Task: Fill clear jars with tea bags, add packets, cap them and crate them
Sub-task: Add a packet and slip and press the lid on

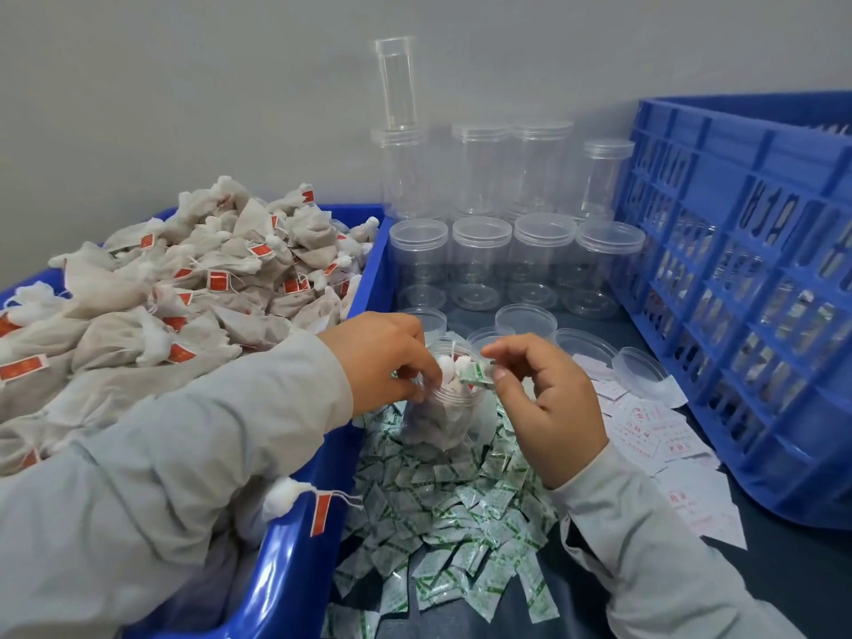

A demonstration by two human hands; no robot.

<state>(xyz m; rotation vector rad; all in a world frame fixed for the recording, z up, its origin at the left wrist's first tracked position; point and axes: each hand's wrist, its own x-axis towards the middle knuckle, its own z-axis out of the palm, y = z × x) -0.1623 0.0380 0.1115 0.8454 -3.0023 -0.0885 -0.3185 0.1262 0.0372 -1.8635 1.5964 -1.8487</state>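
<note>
A clear jar [442,417] filled with tea bags stands uncapped on a heap of green-and-white packets [452,514]. My left hand [382,357] grips the jar's rim from the left, fingers curled over its mouth. My right hand [539,398] pinches one green-and-white packet [472,375] and holds it right over the jar's mouth. Loose tea bags with red tags [184,288] fill the blue bin [369,274] on the left. Clear lids [525,320] lie behind the jar.
Empty clear jars [482,265] stand in rows at the back, some stacked against the wall. A tall blue crate [737,288] stands on the right. White slips with red print [654,431] are scattered in front of it. One tea bag [290,495] hangs over the bin's edge.
</note>
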